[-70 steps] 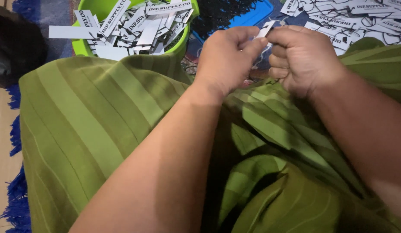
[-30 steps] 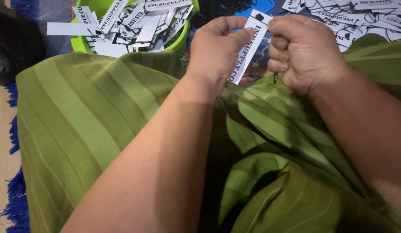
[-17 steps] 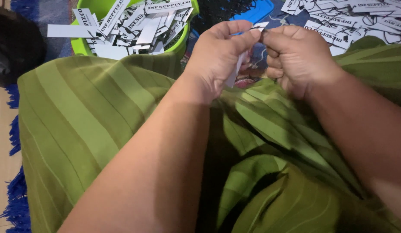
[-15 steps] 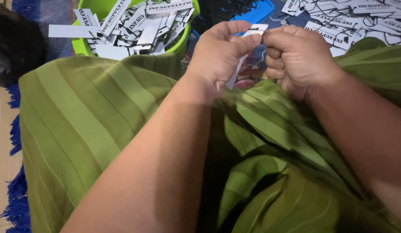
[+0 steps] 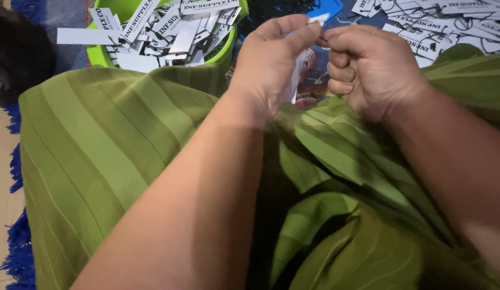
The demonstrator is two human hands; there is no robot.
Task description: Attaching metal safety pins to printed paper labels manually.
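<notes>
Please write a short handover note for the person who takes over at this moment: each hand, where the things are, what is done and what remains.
Left hand and right hand together pinch one narrow white paper tag above the lap in green striped cloth.
Done: the green plastic tub, upper left, is full of similar tags.
Left: a loose pile of white tags, upper right.
</notes>
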